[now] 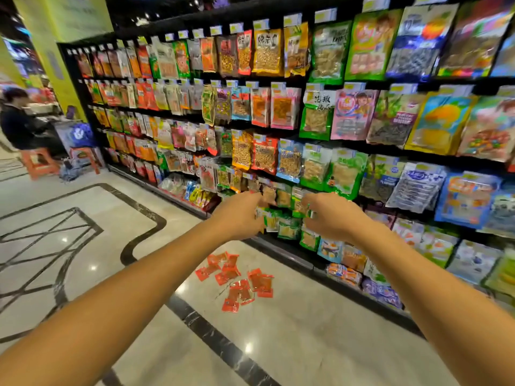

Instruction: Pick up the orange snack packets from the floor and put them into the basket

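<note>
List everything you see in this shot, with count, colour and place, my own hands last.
packets: roughly a dozen, orange, scattered on floor below the hands
basket: none in view
shelf: one, black, along the right
snack bags: many, mixed colours, hanging on shelf
stools: two, orange, far left
person: one, dark top, seated far left
floor: pale, dark inlaid lines
left hand: at low shelf bags, fingers blurred
right hand: same, beside it
</note>
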